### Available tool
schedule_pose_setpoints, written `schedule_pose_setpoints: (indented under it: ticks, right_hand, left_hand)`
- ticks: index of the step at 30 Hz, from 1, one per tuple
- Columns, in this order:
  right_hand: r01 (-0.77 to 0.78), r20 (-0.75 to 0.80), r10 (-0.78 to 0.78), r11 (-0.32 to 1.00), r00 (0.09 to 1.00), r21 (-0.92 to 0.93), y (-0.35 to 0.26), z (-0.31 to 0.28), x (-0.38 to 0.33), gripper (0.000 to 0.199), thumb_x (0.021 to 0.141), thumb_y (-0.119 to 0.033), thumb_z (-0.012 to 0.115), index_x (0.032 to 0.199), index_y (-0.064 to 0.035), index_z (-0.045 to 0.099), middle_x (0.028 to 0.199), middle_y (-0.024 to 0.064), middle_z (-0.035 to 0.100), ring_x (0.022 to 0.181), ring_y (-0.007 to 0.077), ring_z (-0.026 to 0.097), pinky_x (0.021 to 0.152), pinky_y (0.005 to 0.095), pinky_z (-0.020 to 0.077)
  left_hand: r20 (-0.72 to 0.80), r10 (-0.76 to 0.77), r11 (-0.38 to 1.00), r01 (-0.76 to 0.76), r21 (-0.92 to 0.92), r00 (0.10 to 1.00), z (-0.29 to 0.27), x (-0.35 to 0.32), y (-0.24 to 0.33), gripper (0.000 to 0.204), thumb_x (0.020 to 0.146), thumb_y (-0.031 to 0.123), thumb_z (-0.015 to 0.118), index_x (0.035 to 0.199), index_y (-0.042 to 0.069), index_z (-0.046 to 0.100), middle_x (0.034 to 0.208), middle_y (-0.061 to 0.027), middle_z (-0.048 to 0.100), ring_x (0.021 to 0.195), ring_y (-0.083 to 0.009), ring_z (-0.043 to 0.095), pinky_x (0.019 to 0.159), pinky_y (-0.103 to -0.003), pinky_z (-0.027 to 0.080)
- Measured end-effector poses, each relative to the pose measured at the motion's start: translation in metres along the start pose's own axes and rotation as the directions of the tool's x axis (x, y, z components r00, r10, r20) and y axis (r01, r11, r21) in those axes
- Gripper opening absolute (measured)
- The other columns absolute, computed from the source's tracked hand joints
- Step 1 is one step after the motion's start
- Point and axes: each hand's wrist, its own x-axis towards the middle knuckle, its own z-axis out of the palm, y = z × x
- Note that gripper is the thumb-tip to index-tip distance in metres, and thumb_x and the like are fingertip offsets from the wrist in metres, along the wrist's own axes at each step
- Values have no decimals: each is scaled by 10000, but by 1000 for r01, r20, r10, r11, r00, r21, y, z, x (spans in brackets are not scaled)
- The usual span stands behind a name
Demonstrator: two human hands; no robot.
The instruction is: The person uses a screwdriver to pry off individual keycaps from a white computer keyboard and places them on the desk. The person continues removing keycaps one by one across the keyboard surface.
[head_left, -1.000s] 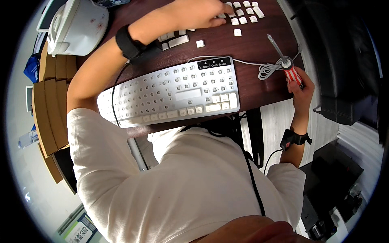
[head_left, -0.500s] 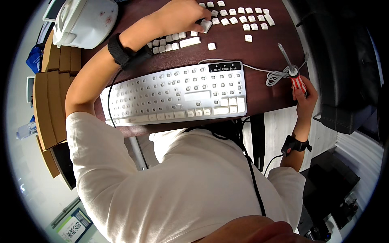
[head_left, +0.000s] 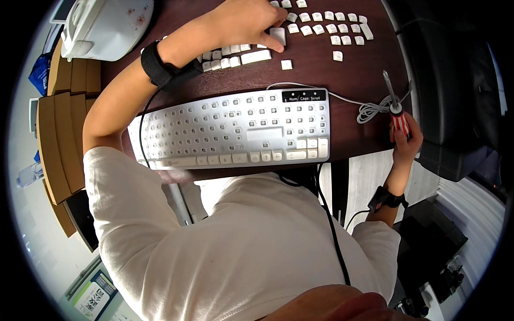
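Note:
My left hand is at the far side of the dark table, among rows of loose white keycaps. Its thumb and fingers are spread on either side of a large keycap, which lies on the table; whether they touch it I cannot tell. At the right edge, my right hand is closed round the red-and-white striped handle of a screwdriver, its metal shaft pointing up and away. Between my arms lies a white keyboard, mostly stripped of caps, with keycaps still along its near row and lower right corner.
The keyboard's coiled grey cable lies beside the screwdriver. A white rice cooker stands at the far left, with cardboard boxes beside the table. Black upholstered seating borders the right side.
My left thumb has moved away from the fingers, and the large keycap now lies straighter between them. My right hand still grips the screwdriver. The whole view has shifted slightly.

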Motion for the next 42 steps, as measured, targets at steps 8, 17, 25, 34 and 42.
schedule_pose_setpoints:
  ticks: [8,17,25,34,42]
  right_hand:
    - [-9,14,10,999,1000,-49,6,-6,-4,470,841,-278,760,1172,37,652,886,56,665,647,80,569,549,214,424]
    - [51,26,-46,977,999,-206,-11,-2,1,370,856,-131,727,1179,38,663,909,47,682,706,88,587,625,207,446]
    - [192,337,-91,941,937,-279,-65,20,3,349,750,-93,776,1070,13,684,891,94,686,732,180,633,641,278,473]
    - [488,668,12,674,744,-555,-175,30,17,362,664,-111,827,994,-42,694,796,104,667,614,219,642,532,283,461]
    - [537,694,85,570,714,-622,-202,45,21,341,714,-181,843,995,-56,697,764,101,649,567,219,616,494,273,444]
  left_hand:
    - [-60,97,978,-107,-179,993,-23,-45,51,437,871,465,659,916,38,579,742,-148,633,719,-364,638,620,-438,493]
    - [165,-101,966,136,-219,981,-10,-153,134,901,672,462,812,1418,86,476,1398,-166,446,1347,-395,391,1106,-531,346]
    - [-3,-334,909,321,-266,943,29,-186,134,924,549,343,881,1398,201,543,1479,-83,454,1424,-425,312,1170,-581,277]
    - [-82,-408,890,377,-256,909,33,-193,125,873,542,256,888,1355,178,580,1453,-94,472,1399,-406,358,1153,-556,313]
    - [-125,-442,875,396,-279,888,36,-190,132,816,593,313,874,1340,154,586,1440,-112,473,1400,-413,354,1148,-565,304]
